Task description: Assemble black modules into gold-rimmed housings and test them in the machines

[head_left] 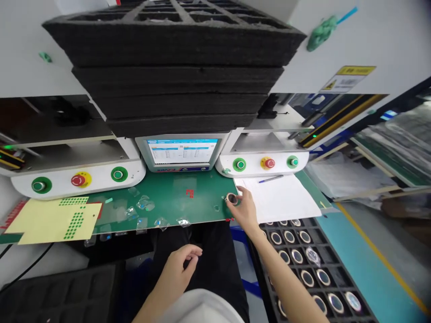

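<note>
At the front edge of the green tabletop, my right hand (pixel 245 208) grips a round watch case (pixel 232 198) between thumb and fingers. The case has a rose-gold rim and a dark centre, and it is tilted up off the mat. My left hand (pixel 182 264) hangs over my lap, fingers loosely curved and thumb apart, with nothing visible in it. Beside my right forearm, a black compartment tray (pixel 332 240) holds several similar round watch cases (pixel 288 237). One piece in clear wrap (pixel 313 256) lies among them.
White paper (pixel 279 199) with a pen (pixel 271 178) lies right of my hand. Clear film scraps (pixel 145 202) and a yellow sticker sheet (pixel 57 220) are on the left. Behind stand a screen (pixel 183 152) and button panels (pixel 262 163); stacked black trays (pixel 178 80) overhang them.
</note>
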A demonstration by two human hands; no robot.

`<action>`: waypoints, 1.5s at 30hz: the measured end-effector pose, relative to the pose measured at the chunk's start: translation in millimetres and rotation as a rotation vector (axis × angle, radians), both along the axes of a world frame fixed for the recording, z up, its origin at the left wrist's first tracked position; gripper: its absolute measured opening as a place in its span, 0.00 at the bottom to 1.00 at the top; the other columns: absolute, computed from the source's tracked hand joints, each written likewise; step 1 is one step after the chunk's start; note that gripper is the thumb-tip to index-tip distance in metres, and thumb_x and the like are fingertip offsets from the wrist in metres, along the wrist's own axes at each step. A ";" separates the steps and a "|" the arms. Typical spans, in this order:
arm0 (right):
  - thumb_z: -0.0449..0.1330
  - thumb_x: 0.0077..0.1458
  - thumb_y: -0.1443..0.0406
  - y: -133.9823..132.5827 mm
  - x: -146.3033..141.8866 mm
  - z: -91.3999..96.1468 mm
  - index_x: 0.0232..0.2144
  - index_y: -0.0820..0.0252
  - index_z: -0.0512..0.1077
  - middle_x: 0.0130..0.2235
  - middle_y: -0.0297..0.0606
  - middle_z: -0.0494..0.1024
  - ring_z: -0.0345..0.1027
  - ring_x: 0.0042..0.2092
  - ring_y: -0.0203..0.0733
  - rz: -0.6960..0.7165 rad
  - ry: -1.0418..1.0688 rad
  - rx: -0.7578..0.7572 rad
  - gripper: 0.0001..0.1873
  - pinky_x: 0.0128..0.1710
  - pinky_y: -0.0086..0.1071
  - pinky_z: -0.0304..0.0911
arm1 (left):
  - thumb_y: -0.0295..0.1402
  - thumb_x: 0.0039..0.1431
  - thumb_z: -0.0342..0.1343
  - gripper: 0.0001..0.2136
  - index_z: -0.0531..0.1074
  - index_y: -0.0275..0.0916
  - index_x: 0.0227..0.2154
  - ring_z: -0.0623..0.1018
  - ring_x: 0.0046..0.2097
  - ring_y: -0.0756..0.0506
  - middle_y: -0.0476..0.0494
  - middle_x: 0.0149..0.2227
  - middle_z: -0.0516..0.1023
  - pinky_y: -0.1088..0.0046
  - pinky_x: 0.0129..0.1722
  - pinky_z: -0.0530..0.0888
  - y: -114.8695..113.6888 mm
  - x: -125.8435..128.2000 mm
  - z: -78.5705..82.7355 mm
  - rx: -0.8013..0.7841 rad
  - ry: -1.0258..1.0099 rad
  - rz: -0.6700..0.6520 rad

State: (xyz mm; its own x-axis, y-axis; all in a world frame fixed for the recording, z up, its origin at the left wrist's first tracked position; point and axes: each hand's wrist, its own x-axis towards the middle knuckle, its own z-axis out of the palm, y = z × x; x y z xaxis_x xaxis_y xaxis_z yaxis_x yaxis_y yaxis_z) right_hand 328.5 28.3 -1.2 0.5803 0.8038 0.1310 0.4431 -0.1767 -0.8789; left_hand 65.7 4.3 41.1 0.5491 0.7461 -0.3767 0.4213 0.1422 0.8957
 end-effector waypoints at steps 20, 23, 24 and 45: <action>0.62 0.60 0.62 -78.3 -112.5 98.8 0.55 0.51 0.67 0.55 0.46 0.74 0.68 0.59 0.50 0.510 0.476 0.396 0.21 0.56 0.42 0.67 | 0.34 0.51 0.71 0.07 0.82 0.38 0.31 0.78 0.29 0.53 0.47 0.28 0.81 0.83 0.31 0.75 -13.5 25.5 52.9 -0.382 -0.939 0.426; 0.61 0.59 0.69 -84.1 -108.3 102.2 0.49 0.54 0.72 0.53 0.43 0.75 0.71 0.54 0.46 0.430 0.296 0.417 0.16 0.55 0.40 0.68 | 0.31 0.55 0.68 0.03 0.82 0.39 0.33 0.80 0.32 0.50 0.45 0.30 0.82 0.81 0.33 0.75 -14.4 17.5 54.1 -0.012 -0.797 0.378; 0.61 0.58 0.72 -85.6 -107.3 102.9 0.46 0.54 0.73 0.52 0.43 0.74 0.71 0.53 0.45 0.411 0.235 0.420 0.14 0.54 0.39 0.68 | 0.31 0.56 0.68 0.04 0.82 0.40 0.34 0.80 0.32 0.50 0.45 0.30 0.82 0.81 0.33 0.75 -14.3 15.1 54.2 0.101 -0.753 0.364; 0.62 0.52 0.79 -94.0 -81.5 117.1 0.37 0.59 0.75 0.48 0.43 0.76 0.73 0.49 0.47 0.504 -0.305 0.494 0.13 0.52 0.48 0.72 | 0.26 0.69 0.52 0.11 0.75 0.39 0.49 0.81 0.43 0.45 0.40 0.38 0.80 0.68 0.43 0.81 10.7 -6.8 66.6 0.826 -0.548 -0.084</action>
